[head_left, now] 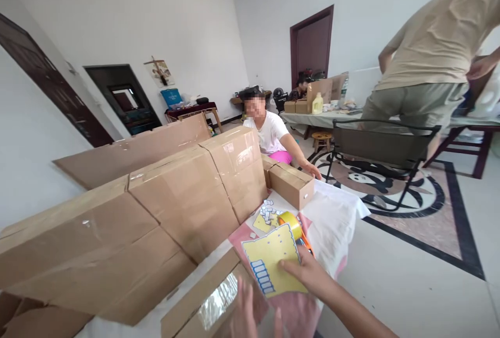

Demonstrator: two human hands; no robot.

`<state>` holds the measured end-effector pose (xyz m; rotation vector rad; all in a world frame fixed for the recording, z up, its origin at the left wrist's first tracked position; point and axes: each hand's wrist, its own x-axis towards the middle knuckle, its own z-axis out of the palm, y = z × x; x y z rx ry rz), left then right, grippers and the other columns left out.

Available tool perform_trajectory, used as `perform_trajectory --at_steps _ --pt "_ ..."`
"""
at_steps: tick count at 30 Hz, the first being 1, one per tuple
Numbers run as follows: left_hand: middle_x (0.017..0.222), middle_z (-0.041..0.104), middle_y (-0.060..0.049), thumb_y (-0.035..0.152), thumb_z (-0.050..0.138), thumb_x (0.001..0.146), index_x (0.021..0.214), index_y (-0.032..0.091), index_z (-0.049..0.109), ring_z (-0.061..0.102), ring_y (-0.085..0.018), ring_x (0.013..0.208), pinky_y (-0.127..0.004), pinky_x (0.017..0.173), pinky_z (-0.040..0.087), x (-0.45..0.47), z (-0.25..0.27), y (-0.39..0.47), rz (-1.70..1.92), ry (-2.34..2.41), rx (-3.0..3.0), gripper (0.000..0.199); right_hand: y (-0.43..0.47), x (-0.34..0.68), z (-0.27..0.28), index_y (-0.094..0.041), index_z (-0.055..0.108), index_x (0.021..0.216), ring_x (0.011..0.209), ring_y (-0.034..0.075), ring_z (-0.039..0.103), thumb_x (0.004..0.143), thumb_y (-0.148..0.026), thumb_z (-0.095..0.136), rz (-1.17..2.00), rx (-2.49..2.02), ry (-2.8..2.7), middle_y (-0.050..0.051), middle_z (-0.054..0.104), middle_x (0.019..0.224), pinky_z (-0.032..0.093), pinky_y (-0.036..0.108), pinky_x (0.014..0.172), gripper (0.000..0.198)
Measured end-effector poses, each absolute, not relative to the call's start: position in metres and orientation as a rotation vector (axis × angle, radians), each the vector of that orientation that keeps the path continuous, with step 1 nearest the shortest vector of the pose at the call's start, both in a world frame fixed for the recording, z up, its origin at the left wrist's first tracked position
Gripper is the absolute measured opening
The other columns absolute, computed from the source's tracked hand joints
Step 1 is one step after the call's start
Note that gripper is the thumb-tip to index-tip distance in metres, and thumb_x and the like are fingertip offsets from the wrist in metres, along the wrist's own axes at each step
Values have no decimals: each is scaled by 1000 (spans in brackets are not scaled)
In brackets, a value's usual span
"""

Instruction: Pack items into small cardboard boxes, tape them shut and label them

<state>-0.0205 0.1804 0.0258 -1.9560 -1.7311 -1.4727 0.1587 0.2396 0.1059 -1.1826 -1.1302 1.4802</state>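
Observation:
My right hand (pixel 307 270) grips a yellow paper cutout (pixel 273 254) by its right edge, thumb on top. The cutout has a wavy blue outline and a row of white, blue-edged bars along its lower left side. My left hand (pixel 248 312) is at the bottom, slightly blurred, its fingers apart and nothing seen in them. It is in front of a small taped cardboard box (pixel 213 296). Beyond the cutout are a roll of yellow tape (pixel 291 223), small white paper pieces (pixel 267 212) and an orange-handled object (pixel 305 236), partly hidden.
Large taped cardboard boxes (pixel 187 197) line the table's left side. A long box (pixel 291 184) lies at the far end of the white cloth (pixel 332 223). A seated person (pixel 269 129) reaches toward it. Another person (pixel 433 57) bends over behind a folding chair (pixel 383 145).

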Motion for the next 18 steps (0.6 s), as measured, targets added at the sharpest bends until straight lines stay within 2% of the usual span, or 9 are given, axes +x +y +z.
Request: perform_trajectory --at_steps 2,6,9,11,14,16,18 --pt "136 63 -26 41 62 90 147 15 44 67 -37 118 -48 82 64 -16 48 182 -1682 -1812 -1899 66 230 156 116 -18 66 112 96 33 72 64 -65 82 1537 -1087 -1120 10 76 99 59 47 84 69" --pt "109 76 -16 39 60 93 137 15 58 75 -26 91 -32 65 63 -8 80 177 -1933 -2048 -1767 50 217 151 130 -17 65 117 98 32 73 63 -63 86 1649 -940 -1094 12 76 103 58 46 87 74" --pt "97 79 -9 36 58 94 134 20 63 76 -23 81 -28 60 62 -12 85 173 -1944 -2022 -1794 42 215 156 139 -17 68 114 99 29 73 64 -56 88 1712 -794 -1106 10 75 104 56 45 94 67" --pt "97 80 -7 35 57 94 133 24 64 76 -23 81 -29 60 62 -18 84 174 -1874 -1949 -1858 41 218 162 144 -17 69 111 101 29 72 68 -53 86 1676 -711 -1129 10 75 107 55 44 95 58" --pt "99 80 -7 32 56 95 126 26 69 75 -22 83 -30 65 61 -28 83 180 -1767 -1807 -1919 34 222 176 152 -21 62 125 109 28 68 78 -47 78 1303 -783 -1197 12 70 121 54 44 94 57" --pt "99 80 -6 28 55 96 121 26 70 74 -20 83 -30 69 59 -34 84 185 -1704 -1642 -2044 30 221 185 160 -25 53 137 122 28 61 80 -37 75 948 -914 -1341 13 62 135 49 46 101 61" --pt "95 79 -5 25 52 97 121 26 70 73 -18 79 -29 68 56 -39 85 189 -1610 -1488 -2204 30 215 190 170 -27 52 139 129 28 55 80 -28 74 745 -1003 -1569 12 59 139 42 47 110 63"
